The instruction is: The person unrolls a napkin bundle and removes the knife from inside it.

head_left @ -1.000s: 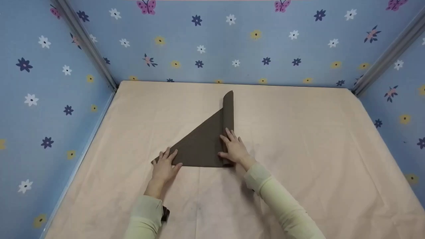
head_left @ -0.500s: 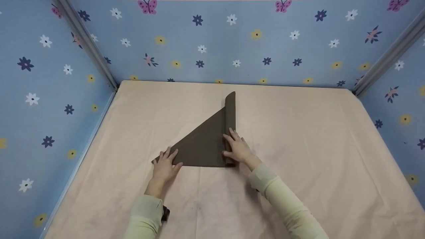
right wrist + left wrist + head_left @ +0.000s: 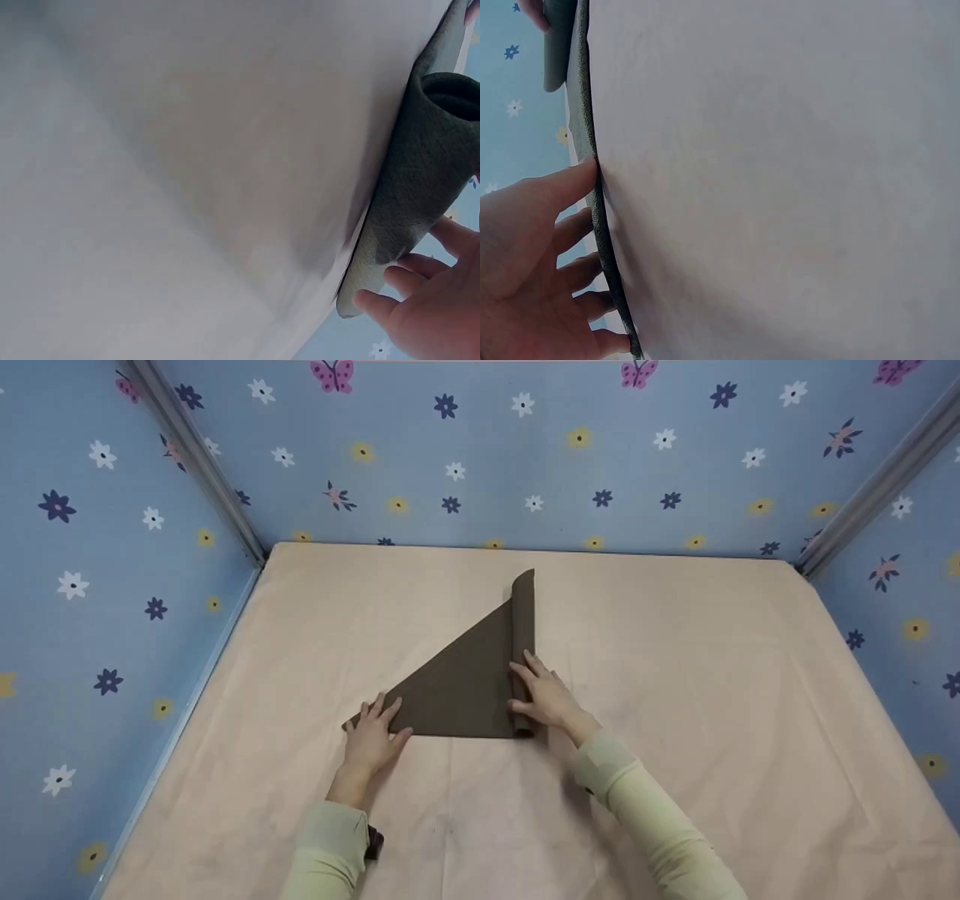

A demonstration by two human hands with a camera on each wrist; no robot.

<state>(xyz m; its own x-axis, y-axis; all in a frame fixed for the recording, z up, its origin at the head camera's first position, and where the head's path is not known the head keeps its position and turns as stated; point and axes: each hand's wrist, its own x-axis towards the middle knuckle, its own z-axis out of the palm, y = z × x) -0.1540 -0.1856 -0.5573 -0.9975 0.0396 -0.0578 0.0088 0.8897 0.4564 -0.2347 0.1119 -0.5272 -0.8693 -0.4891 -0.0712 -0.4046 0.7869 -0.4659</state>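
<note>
Sheet (image 3: 454, 679), dark brown and partly rolled, lies on a pale peach tablecloth (image 3: 675, 660) at the middle of the scene. Its flat part tapers to a corner at the left; a hollow roll (image 3: 523, 619) along its right side runs from near to far. The left hand (image 3: 370, 742) rests on the left corner, fingers spread apart. The right hand (image 3: 551, 699) touches the near half of the roll, fingers extended and apart.
</note>
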